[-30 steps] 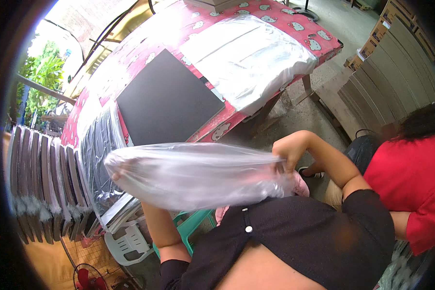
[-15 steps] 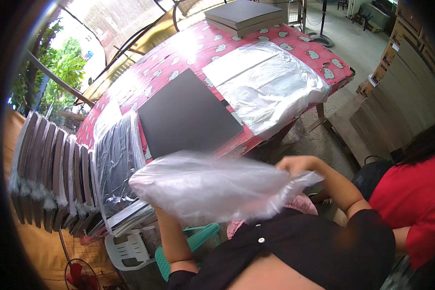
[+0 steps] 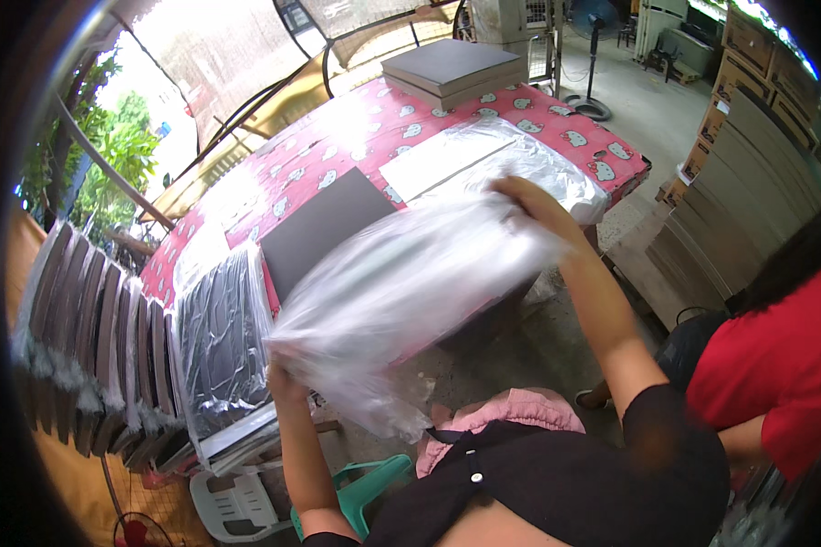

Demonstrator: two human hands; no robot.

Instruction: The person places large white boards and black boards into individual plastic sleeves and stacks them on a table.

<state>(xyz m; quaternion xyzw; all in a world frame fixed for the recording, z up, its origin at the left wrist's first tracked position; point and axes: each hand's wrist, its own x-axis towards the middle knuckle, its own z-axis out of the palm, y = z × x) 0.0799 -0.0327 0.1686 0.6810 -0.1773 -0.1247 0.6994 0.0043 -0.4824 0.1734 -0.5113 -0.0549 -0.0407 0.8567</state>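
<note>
A clear plastic bag (image 3: 420, 283), blurred by motion, is stretched in the air between my two hands. My left hand (image 3: 285, 369) grips its lower left edge, the fingers partly hidden by the film. Farther out, my right hand (image 3: 524, 202) is closed on the bag's upper right edge. Behind the bag a dark grey flat board (image 3: 324, 223) lies on the table, its near part covered from view by the plastic. To the right of that board, a stack of clear plastic bags (image 3: 556, 173) with a white sheet (image 3: 442, 164) lies flat.
The table has a pink patterned cover (image 3: 283, 169). Dark boards (image 3: 452, 68) are stacked at its far end. Plastic-wrapped boards (image 3: 91, 337) stand upright at left, near a green stool (image 3: 374, 492) and a white chair (image 3: 237, 506). A person in red (image 3: 775, 374) is close on my right.
Both hands have shifted: my right hand went up and away over the table, my left came slightly lower. The plastic bag now spreads wider and covers part of the dark board.
</note>
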